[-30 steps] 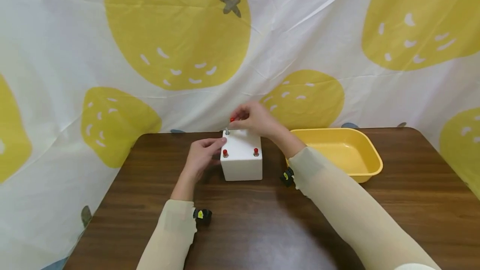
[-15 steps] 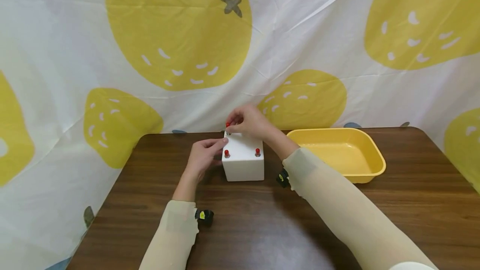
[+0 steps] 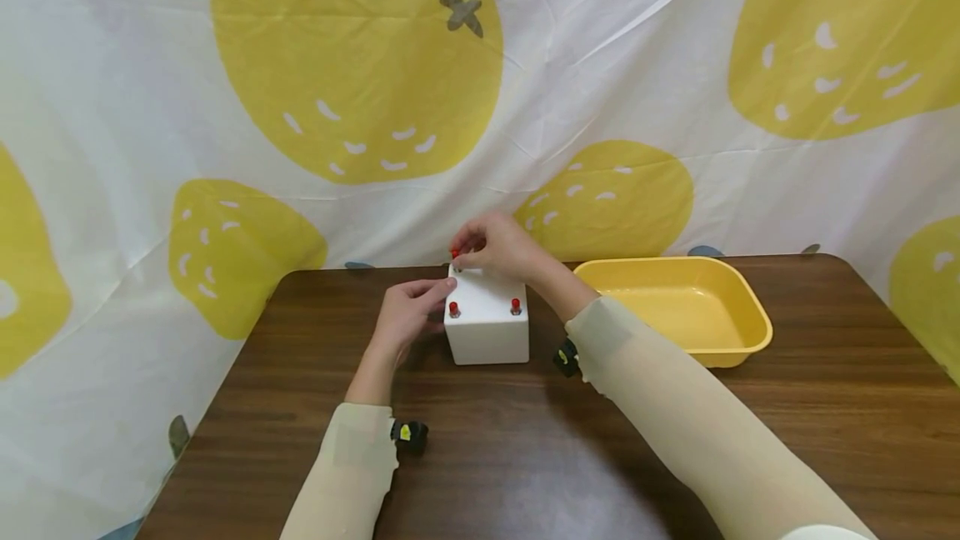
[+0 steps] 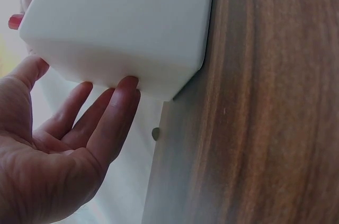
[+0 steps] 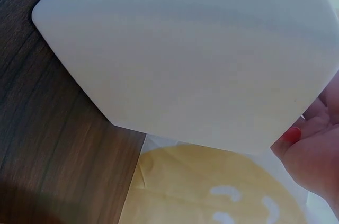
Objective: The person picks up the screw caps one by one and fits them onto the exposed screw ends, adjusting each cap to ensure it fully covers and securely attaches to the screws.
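A white box point(image 3: 486, 325) stands on the brown table point(image 3: 525, 457), with two red caps point(image 3: 453, 308) on pins at its near top corners. My right hand point(image 3: 491, 247) reaches over the box's far left corner and pinches a small red cap point(image 3: 455, 254) there. My left hand point(image 3: 408, 313) rests its straight fingers against the box's left side point(image 4: 132, 28); the fingertips point(image 4: 127, 83) touch the wall. The right wrist view shows the box's wall point(image 5: 196, 60) close up and a fingertip beside it.
A yellow tub point(image 3: 678, 307) sits on the table to the right of the box. A white cloth with large yellow fruit prints point(image 3: 352, 57) hangs behind the table. Small black wrist mounts point(image 3: 408, 433) sit on both sleeves.
My right hand has come down and slightly left, bringing the red cap from above the bare pin onto the box's far left corner. The left hand has stayed against the box.
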A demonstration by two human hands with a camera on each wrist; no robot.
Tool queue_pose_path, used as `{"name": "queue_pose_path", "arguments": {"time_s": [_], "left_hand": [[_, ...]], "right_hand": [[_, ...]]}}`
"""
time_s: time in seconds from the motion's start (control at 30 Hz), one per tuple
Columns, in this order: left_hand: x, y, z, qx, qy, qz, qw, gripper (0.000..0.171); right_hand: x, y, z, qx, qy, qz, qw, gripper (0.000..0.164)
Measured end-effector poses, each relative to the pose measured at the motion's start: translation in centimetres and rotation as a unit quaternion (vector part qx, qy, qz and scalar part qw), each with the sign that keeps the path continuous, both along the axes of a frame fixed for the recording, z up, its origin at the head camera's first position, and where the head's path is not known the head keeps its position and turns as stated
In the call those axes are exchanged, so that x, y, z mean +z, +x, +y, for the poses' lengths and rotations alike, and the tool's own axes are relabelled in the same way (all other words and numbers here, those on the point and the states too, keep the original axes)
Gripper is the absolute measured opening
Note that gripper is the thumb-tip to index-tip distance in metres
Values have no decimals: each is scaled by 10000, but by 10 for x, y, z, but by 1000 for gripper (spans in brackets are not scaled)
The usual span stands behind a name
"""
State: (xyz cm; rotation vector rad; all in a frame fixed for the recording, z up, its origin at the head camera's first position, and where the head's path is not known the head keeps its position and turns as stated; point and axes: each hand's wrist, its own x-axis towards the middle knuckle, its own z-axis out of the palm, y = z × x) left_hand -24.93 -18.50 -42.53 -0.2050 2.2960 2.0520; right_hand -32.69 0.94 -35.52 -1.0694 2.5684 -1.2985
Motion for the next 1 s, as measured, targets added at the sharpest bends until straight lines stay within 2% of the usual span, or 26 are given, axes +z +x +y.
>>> {"name": "queue_pose_path", "arguments": {"time_s": [0.3,0.73,1.0], "left_hand": [[1,0,0,26,-66,-15,10000,51],[1,1,-1,-6,-35,3,10000,50],[-1,0,-2,-10,-60,30,10000,51]], "right_hand": [[-3,-1,1,0,248,277,9993,11],[-5,1,-3,-67,502,163,9986,10],[-5,1,-1,-42,464,184,9987,11]]}}
